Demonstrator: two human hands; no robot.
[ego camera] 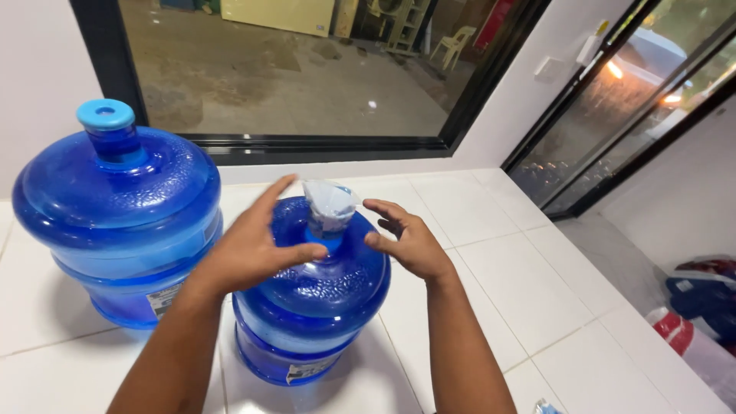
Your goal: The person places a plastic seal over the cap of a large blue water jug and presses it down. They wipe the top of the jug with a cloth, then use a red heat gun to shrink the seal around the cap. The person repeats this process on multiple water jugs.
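A large blue water jug [314,307] stands on the white tiled counter [521,284] right below me. Its neck is covered by a clear plastic seal [330,203]. My left hand [253,245] rests on the jug's shoulder, with the thumb against the neck. My right hand [406,238] hovers at the other side of the neck, fingers spread and curled toward the seal. A second, larger blue jug [115,215] with a light blue cap [105,115] stands to the left.
A dark-framed window [307,77] runs along the wall behind the counter. Glass doors [636,100] are at the right. Red, white and blue bags [698,307] lie on the floor at the lower right.
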